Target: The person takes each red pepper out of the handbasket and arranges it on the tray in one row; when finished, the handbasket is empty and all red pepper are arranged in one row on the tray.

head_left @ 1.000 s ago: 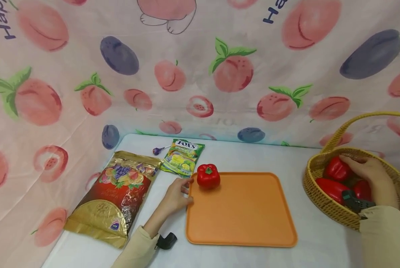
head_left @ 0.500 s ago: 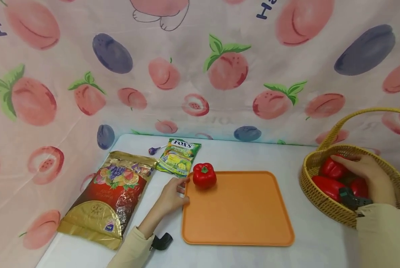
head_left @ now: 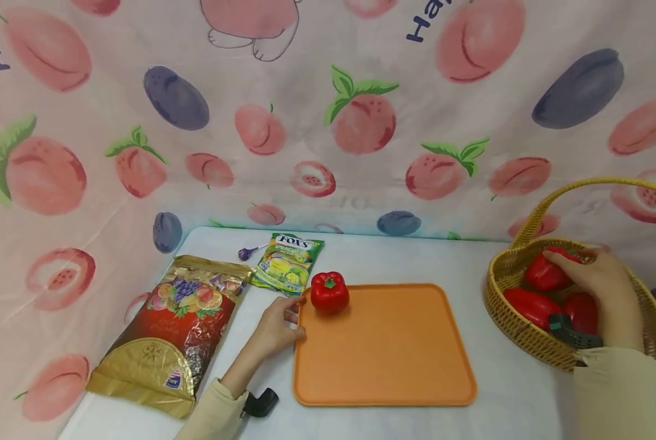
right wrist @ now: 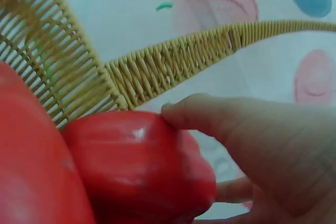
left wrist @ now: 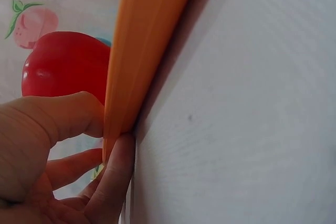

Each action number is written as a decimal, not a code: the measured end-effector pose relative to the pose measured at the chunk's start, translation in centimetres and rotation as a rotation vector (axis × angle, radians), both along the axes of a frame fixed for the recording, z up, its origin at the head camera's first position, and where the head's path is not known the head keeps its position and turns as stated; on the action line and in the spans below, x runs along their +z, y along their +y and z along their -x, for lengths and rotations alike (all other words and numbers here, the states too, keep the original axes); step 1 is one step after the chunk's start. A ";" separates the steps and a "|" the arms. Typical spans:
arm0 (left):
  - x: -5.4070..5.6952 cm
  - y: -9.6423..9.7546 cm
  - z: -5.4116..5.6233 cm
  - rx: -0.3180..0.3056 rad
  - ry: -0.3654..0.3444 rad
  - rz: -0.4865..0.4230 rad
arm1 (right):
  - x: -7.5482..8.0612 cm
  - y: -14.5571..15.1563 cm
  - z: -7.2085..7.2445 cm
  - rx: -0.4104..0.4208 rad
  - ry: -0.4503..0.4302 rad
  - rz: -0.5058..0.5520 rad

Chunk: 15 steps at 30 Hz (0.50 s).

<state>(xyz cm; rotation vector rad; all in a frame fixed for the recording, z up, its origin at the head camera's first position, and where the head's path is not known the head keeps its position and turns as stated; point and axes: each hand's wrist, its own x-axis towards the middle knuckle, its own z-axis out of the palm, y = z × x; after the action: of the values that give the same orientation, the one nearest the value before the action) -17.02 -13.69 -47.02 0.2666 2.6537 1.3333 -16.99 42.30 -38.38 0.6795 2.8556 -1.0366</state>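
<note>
My left hand (head_left: 275, 327) pinches the left edge of an orange tray (head_left: 394, 348), thumb over the rim and fingers against its outer side, as the left wrist view shows. A red bell pepper (head_left: 330, 293) with a green stem stands on the tray's back left corner, just past that hand. On the right, my right hand (head_left: 608, 284) reaches into a yellow wicker basket (head_left: 495, 299) and grips another red bell pepper (right wrist: 139, 166) with the thumb on its top side. Two more red pieces lie in the basket, a long one (head_left: 532, 307) and one (head_left: 581, 311) partly hidden by the wrist.
Left of the tray lies a large gold and red candy bag (head_left: 168, 336). Behind it are a green candy packet (head_left: 288, 263) and a purple-headed lollipop (head_left: 245, 253). The basket's tall arched handle (head_left: 542, 211) rises behind the right hand. A fruit-print cloth (head_left: 306, 91) hangs behind the table.
The head view has drifted, so everything sits further left in it. Both hands keep nearly the same places, the left at the tray edge and the right on the bell pepper in the basket.
</note>
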 end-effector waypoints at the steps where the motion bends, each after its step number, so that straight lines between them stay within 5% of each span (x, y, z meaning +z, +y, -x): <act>1: -0.1 0.0 -0.1 0.001 -0.001 -0.004 | 0.1 -0.3 -0.1 -0.011 0.030 -0.011; 15: -0.2 0.1 0.2 0.008 -0.003 0.005 | 0.3 -2.5 -1.6 -0.176 0.161 -0.029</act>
<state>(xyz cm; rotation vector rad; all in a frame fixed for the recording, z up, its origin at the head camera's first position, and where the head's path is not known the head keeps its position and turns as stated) -17.18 -13.58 -47.19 0.2532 2.6582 1.3282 -15.40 39.83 -38.07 0.9032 2.9971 -1.1231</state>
